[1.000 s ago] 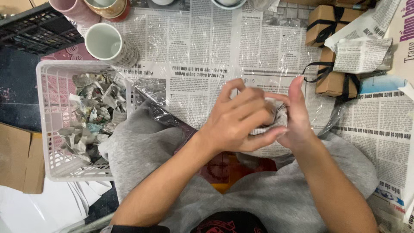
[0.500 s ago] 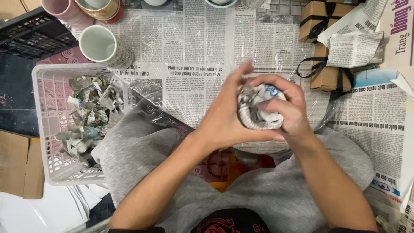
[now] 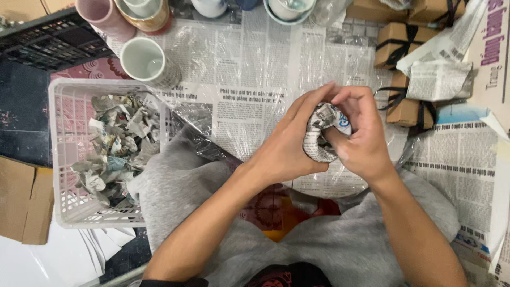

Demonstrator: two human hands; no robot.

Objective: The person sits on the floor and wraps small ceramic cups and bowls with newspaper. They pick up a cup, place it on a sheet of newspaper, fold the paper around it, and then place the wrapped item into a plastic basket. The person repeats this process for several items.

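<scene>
Centre-right of frame: left hand (image 3: 284, 151) and right hand (image 3: 361, 141) both clenched around a newspaper-wrapped bundle (image 3: 323, 133), fingers curled over it. Only a strip of crumpled paper shows between the palms; what is inside is hidden. Below it, plastic film over a newspaper sheet (image 3: 249, 69). Left: white plastic basket (image 3: 66, 159) with more crumpled paper wads (image 3: 114, 143), far side hidden by a grey-clad knee. Upper left: white mug (image 3: 143, 61); other cups cut off at top edge. Upper right: brown boxes with black ribbon (image 3: 398, 45), partly covered by folded newspaper.
</scene>
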